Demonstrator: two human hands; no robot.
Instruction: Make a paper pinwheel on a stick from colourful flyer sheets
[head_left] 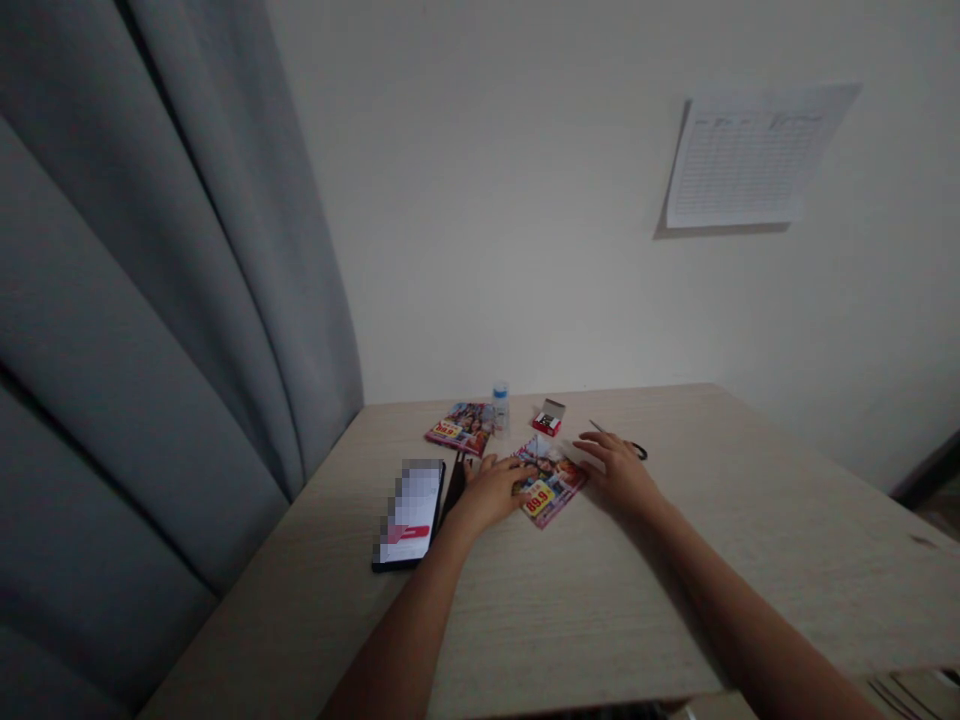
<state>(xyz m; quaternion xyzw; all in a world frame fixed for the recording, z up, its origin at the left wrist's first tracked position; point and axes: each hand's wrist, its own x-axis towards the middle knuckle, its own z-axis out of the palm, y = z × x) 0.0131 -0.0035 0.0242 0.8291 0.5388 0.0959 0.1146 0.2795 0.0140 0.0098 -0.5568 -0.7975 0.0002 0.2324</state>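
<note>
A colourful printed leaflet [551, 477] with a yellow price patch lies flat on the table, turned at an angle. My left hand [491, 492] rests over its left edge, fingers stretched out and apart. At the leaflet's right edge, my right hand [616, 468] lies with its fingers extended and nothing gripped. A thin pointed tip and a black loop [640, 451] show on either side of the right hand; the rest of them is hidden. Beside my left hand lies a dark flat strip [454, 482], partly covered by that hand.
A phone [412, 512] with a lit screen lies left of my left hand. Further back are more printed leaflets [466, 425], a clear bottle [501, 415] with a blue cap, and a small open red box [547, 422]. Grey curtain [187, 300] borders the table's left side.
</note>
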